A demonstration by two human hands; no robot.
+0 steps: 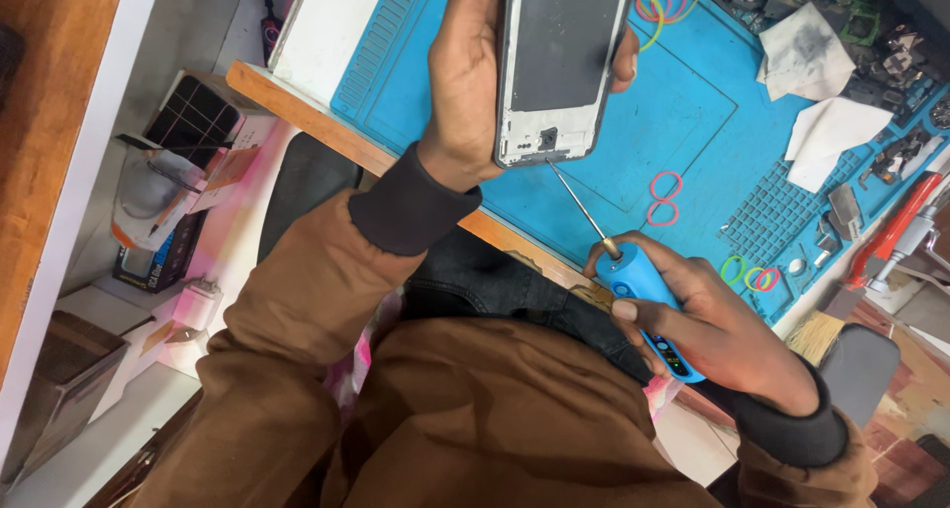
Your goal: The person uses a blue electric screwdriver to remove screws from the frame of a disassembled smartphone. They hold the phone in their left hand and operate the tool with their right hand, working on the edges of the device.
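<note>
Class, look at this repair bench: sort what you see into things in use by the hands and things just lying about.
In use:
- left hand holding the opened phone frame
- right hand holding the blue electric screwdriver, its tip at the frame's lower edge

Lying about:
- coloured rubber bands
- crumpled wipes
- brush
- blue work mat
</note>
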